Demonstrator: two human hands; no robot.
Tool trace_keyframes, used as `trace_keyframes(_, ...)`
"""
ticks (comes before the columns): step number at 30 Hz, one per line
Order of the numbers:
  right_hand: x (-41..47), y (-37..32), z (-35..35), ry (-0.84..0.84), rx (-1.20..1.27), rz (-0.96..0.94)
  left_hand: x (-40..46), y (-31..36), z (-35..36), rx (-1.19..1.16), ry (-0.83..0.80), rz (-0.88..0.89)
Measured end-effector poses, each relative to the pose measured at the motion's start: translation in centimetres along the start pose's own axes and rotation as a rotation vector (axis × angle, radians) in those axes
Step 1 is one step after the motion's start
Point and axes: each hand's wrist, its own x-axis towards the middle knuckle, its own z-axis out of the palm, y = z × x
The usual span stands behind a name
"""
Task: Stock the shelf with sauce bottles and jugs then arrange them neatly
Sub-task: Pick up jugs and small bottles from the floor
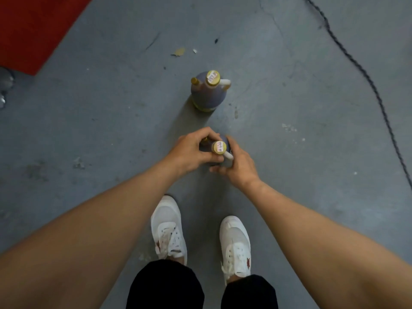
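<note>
Two dark sauce jugs with yellow caps and white handles are in view from above. The far jug (208, 92) stands upright on the grey floor, untouched. The near jug (223, 141) is between my hands, just in front of my feet; its body is mostly hidden. My left hand (191, 150) curls around its neck and top from the left. My right hand (239, 167) wraps the jug's right side by the white handle (228, 155). A price sticker sits on each yellow cap. No shelf is visible.
Grey concrete floor (111, 108) all around, with small scraps of litter (179, 51) beyond the far jug. A red mat (33, 27) fills the top left corner. A black cable (356, 63) runs down the right side. My white shoes (168, 226) stand below.
</note>
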Motion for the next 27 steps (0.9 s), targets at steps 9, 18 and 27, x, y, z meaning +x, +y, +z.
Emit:
trace_keyframes(9, -7.2, -3.8, 1.3, -0.361, 0.027, 0.020, -7.7, 0.4, -3.6, -0.151, 0.157, -0.174)
trace_keyframes(18, -17.1, -15.7, 0.1, -0.600, 0.157, 0.049, -21.6, 7.0, -10.7, -0.430, 0.458, -0.248)
trace_keyframes(27, -32.1, -33.9, 2.3, -0.731, 0.011, -0.157, -42.4, 14.7, -21.9, -0.600, 0.808, -0.230)
